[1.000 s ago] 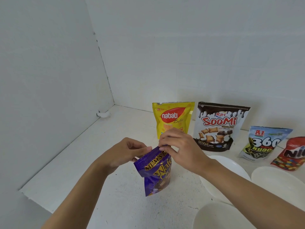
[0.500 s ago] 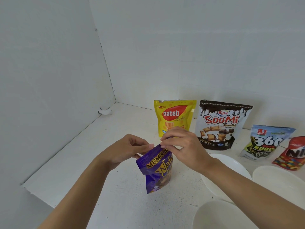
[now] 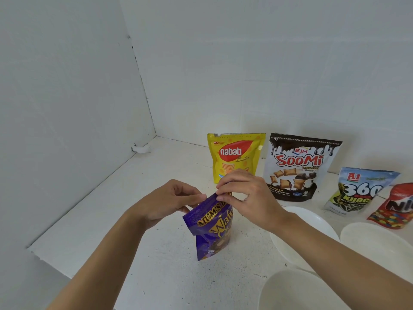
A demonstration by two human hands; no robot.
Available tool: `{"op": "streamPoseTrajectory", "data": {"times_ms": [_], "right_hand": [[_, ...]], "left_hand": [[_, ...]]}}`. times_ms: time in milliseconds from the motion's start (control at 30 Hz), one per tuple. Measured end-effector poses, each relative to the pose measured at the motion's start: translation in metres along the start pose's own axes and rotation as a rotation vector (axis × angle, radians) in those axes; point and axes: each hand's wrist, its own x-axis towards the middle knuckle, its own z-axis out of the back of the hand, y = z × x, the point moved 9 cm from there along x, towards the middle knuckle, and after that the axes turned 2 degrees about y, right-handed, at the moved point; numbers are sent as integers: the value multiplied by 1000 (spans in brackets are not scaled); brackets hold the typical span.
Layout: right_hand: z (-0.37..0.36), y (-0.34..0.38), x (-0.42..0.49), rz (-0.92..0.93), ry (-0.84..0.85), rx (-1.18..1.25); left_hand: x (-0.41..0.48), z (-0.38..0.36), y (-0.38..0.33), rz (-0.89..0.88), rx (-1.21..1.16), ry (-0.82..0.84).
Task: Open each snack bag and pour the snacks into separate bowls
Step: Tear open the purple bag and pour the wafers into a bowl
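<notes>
A purple wafer bag [image 3: 212,229] hangs tilted above the white table, held by its top edge. My left hand [image 3: 169,200] pinches the top's left end and my right hand [image 3: 245,195] pinches its right end, fingertips close together. Behind stand a yellow Nabati bag [image 3: 234,155] and a brown-and-white Soomi bag [image 3: 299,166]. A 360 Kuaci bag [image 3: 357,191] and a red bag [image 3: 395,206] lean at the right. Three white bowls sit to the right: one under my right forearm [image 3: 312,224], one at the right edge [image 3: 375,242], one at the bottom [image 3: 297,291].
The white table [image 3: 138,220] fits into a corner of white walls, its left front edge dropping off at the lower left. A small white blob [image 3: 140,149] lies by the left wall.
Both hands and the purple bag have stayed almost in place; my right fingers have shifted slightly along the bag's top edge.
</notes>
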Motion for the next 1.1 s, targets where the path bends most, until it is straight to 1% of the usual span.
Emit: {"op": "streamPoseTrajectory", "data": {"times_ms": [100, 333, 500, 800, 967, 1100], "right_hand": [[-3, 1, 2, -12, 45, 9], [-15, 2, 9, -89, 235, 22], [-19, -1, 11, -117, 326, -21], [-19, 2, 9, -103, 301, -52], [-17, 7, 7, -72, 269, -77], [-16, 12, 4, -14, 212, -133]], "left_hand": [[-2, 2, -3, -10, 36, 0], [-4, 2, -7, -11, 105, -11], [-3, 0, -11, 4, 146, -34], [-1, -1, -10, 51, 147, -69], [1, -3, -11, 84, 205, -84], [0, -11, -14, 68, 281, -47]]}}
